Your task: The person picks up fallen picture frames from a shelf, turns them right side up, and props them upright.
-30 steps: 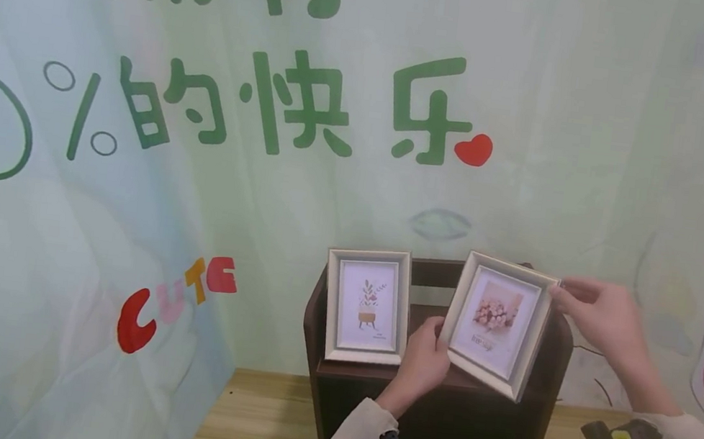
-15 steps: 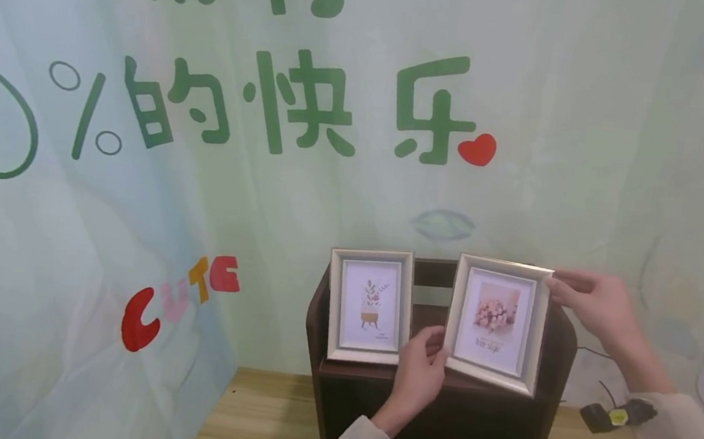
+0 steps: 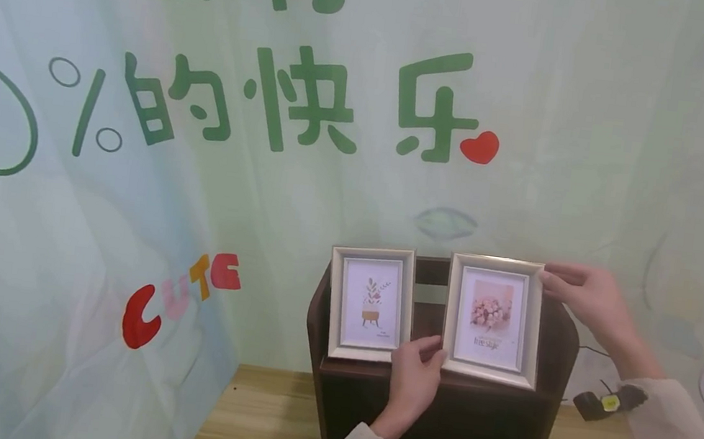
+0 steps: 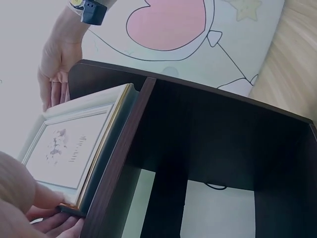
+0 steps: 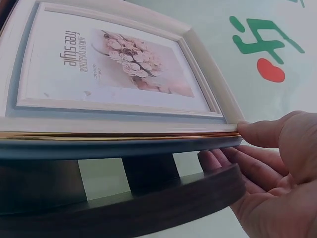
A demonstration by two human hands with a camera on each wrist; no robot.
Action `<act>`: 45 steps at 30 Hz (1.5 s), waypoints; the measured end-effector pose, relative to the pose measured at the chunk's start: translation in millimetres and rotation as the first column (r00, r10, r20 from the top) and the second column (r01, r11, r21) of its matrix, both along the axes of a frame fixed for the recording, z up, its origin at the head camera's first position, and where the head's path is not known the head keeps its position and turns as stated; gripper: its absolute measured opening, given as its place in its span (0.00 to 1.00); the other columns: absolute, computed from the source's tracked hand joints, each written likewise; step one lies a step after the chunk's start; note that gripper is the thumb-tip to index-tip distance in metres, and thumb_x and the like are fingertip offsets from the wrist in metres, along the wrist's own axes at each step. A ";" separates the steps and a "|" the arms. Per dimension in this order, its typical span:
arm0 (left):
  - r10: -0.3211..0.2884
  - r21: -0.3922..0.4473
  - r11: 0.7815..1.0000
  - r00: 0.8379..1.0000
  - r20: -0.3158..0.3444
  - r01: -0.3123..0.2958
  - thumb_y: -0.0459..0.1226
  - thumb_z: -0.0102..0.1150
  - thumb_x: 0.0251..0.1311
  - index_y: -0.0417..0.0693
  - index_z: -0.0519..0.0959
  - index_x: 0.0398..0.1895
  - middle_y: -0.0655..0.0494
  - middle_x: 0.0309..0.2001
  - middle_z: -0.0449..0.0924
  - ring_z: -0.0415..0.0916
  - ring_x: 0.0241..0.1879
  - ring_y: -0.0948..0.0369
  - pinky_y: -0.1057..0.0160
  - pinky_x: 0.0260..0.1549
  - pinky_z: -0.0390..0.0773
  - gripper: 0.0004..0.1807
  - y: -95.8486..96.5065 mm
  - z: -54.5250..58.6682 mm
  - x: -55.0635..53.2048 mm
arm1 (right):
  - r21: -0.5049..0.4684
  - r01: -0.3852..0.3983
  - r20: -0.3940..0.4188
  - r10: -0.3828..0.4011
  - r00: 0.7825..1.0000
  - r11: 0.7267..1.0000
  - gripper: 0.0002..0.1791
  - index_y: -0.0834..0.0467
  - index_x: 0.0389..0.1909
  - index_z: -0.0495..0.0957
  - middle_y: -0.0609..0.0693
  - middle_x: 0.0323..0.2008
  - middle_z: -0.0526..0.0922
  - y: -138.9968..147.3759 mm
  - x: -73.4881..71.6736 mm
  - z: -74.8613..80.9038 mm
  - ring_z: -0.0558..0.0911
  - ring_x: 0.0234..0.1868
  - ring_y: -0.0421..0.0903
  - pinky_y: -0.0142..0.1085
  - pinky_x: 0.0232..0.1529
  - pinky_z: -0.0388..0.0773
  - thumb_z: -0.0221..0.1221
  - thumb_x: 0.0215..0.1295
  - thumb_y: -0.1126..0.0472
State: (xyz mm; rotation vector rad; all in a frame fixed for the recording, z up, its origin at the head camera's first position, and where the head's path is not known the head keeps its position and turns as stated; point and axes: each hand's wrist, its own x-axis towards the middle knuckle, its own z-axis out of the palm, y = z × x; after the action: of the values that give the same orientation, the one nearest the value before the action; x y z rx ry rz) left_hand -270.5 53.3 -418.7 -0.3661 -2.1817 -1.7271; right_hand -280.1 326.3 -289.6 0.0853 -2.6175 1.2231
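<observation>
A pale picture frame with a pink bouquet print stands on the right of the dark brown shelf's upper board. My right hand pinches its upper right corner, thumb in front and fingers behind, as the right wrist view also shows. At its lower left corner my left hand holds the edge between thumb and fingers; in the left wrist view those fingers reach under the corner. Left of it stands a second picture frame with a potted plant print, close to the back of my left hand.
The shelf has raised side panels and a back rail. It stands on a wood-patterned surface. Behind hangs a pale printed curtain with green characters and a red heart.
The bouquet picture frame has turned from tilted to nearly upright and shifted left toward the other frame. Both hands have moved along with it.
</observation>
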 end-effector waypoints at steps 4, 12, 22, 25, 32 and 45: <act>0.008 0.022 1.000 1.000 -0.012 -0.008 0.29 0.68 0.65 0.37 0.89 0.50 0.42 0.50 0.91 0.89 0.46 0.60 0.72 0.38 0.86 0.12 -0.5 -0.4 -0.1 | -0.005 -0.020 0.002 0.020 1.000 1.000 0.43 0.70 0.76 0.64 0.73 0.71 0.71 -0.1 -6.0 0.8 0.81 0.64 0.70 0.71 0.70 0.68 0.53 0.79 0.38; 0.015 0.051 0.999 0.999 0.040 -0.017 0.31 0.69 0.65 0.41 0.90 0.50 0.44 0.51 0.91 0.89 0.46 0.61 0.72 0.36 0.85 0.12 -2.5 0.6 3.8 | -0.013 -0.039 0.017 0.039 0.999 0.999 0.43 0.70 0.76 0.65 0.72 0.72 0.71 1.4 -16.3 0.3 0.81 0.65 0.67 0.67 0.71 0.69 0.53 0.79 0.38; 0.053 0.075 0.996 0.998 0.036 -0.055 0.30 0.70 0.64 0.40 0.90 0.49 0.43 0.51 0.91 0.89 0.48 0.57 0.65 0.41 0.89 0.11 -0.4 0.4 4.8 | -0.040 -0.074 0.040 0.076 0.996 0.996 0.44 0.71 0.77 0.63 0.72 0.74 0.68 3.2 -23.6 -0.8 0.78 0.68 0.68 0.68 0.75 0.64 0.54 0.78 0.38; 0.052 0.084 0.995 0.998 0.041 -0.056 0.30 0.70 0.64 0.40 0.90 0.49 0.43 0.52 0.90 0.89 0.49 0.57 0.65 0.43 0.88 0.12 0.4 0.6 5.4 | -0.052 -0.079 0.043 0.081 0.996 0.996 0.44 0.71 0.77 0.63 0.72 0.74 0.68 2.1 -23.9 0.0 0.77 0.68 0.68 0.68 0.74 0.64 0.54 0.78 0.38; 0.064 0.079 0.995 0.997 0.032 -0.066 0.30 0.70 0.64 0.39 0.90 0.49 0.43 0.50 0.91 0.90 0.48 0.56 0.64 0.43 0.89 0.12 0.8 -0.1 6.2 | -0.054 -0.080 0.013 0.080 0.997 0.995 0.42 0.70 0.76 0.66 0.71 0.73 0.71 -1.9 -24.2 0.4 0.81 0.67 0.63 0.54 0.70 0.73 0.56 0.78 0.39; 0.071 0.115 0.991 0.997 0.022 -0.073 0.29 0.70 0.63 0.37 0.89 0.49 0.41 0.50 0.90 0.91 0.46 0.55 0.66 0.40 0.89 0.12 1.4 -2.6 6.3 | -0.064 -0.067 0.043 0.070 0.997 0.996 0.44 0.71 0.77 0.61 0.75 0.75 0.66 -6.0 -23.3 -1.9 0.75 0.70 0.71 0.63 0.73 0.68 0.51 0.80 0.38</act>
State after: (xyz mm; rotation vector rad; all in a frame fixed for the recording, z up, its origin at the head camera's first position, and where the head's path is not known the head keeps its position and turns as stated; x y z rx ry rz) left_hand -264.2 54.7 -421.3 -0.2406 -2.0688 -1.8139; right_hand -303.4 320.3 -291.4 0.1387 -2.6323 1.3433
